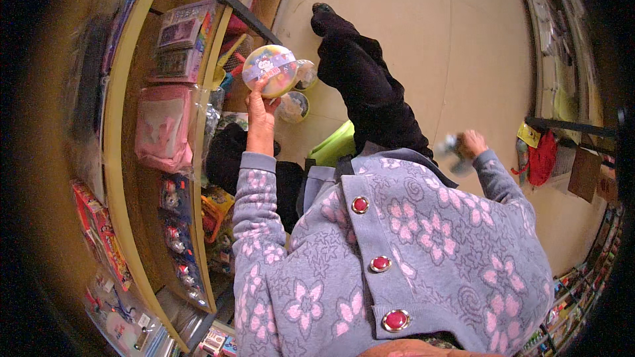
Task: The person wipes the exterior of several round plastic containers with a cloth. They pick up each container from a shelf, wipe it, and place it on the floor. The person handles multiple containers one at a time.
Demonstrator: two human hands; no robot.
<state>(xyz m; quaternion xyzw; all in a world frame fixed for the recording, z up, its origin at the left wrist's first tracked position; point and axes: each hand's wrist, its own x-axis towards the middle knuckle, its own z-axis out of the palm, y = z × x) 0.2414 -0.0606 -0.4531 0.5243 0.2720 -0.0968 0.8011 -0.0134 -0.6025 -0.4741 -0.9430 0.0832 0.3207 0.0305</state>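
My left hand (262,109) grips a round, flat tub (269,70) by its near edge. The tub's top is clear and colourful, crossed by a pale band with a cartoon animal and writing. Just beyond it, lower down, are two more round tubs, one (293,106) near my wrist and another (306,75) partly hidden. Out to the right, my right hand (472,143) is closed around a blurred grey-white bundle (452,151), perhaps a cloth. A lime-green plastic object (335,145) shows between my black-trousered legs (367,74).
Wooden shelving (130,124) runs along my left, bearing a pink plastic-wrapped bag (163,126), boxed toys (181,42) and a row of small figures on a card (177,238). A red bag (541,158) lies by the right-hand rack (570,126). Pale floor (421,20) stretches ahead.
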